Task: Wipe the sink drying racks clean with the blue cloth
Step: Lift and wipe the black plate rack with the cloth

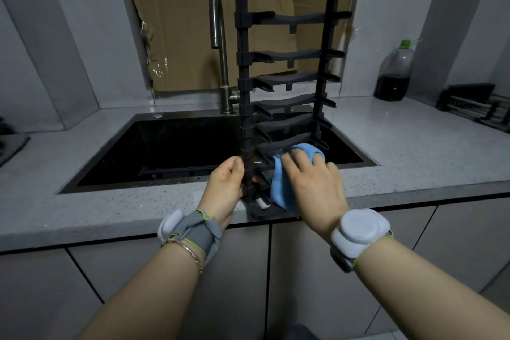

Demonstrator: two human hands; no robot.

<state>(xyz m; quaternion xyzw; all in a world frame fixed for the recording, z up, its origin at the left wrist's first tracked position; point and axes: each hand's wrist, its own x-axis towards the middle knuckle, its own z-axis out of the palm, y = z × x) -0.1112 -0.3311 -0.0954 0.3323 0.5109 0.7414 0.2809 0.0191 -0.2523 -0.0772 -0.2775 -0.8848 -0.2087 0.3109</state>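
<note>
A black slatted drying rack (287,58) stands on end, its foot resting on the counter's front edge by the sink. My left hand (227,190) grips the rack's left rail near the bottom. My right hand (311,182) presses the blue cloth (281,188) against the lowest slats; the cloth bunches over a slat above my fingers and hangs down beside my palm. Both wrists carry grey sensor bands.
The black sink (165,146) lies behind the rack with a steel faucet (219,50) at its back. Cardboard (187,22) covers the window. A dark-liquid bottle (394,74) and another black rack (474,105) sit on the right counter. A speckled grey counter (96,207) runs along the front.
</note>
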